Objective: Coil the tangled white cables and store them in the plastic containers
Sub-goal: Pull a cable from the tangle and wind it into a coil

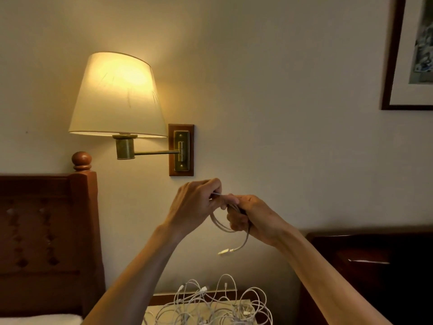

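1. Presently, one white cable (221, 222) is held up in front of the wall, at about 6 o'clock from the wall lamp (117, 97).
2. Left hand (195, 204): fingers curled, the cable's upper strand pinched at its fingertips.
3. Right hand (251, 218): closed round the gathered loops, touching the left hand at 3 o'clock of it.
4. Coil: small loops hang between the two hands, long axis roughly vertical; a loose tail with its connector (225, 251) dangles at 6 o'clock, nearer the right hand.
5. Judgement: the remaining tail is best taken in by the left hand while the coil is kept by the right.
6. Tangled cables (210, 303): heaped on the tabletop (153, 311) at 6 o'clock, well below both hands.
7. Plastic containers: none seen.
8. Headboard (46, 231): at 9 o'clock.
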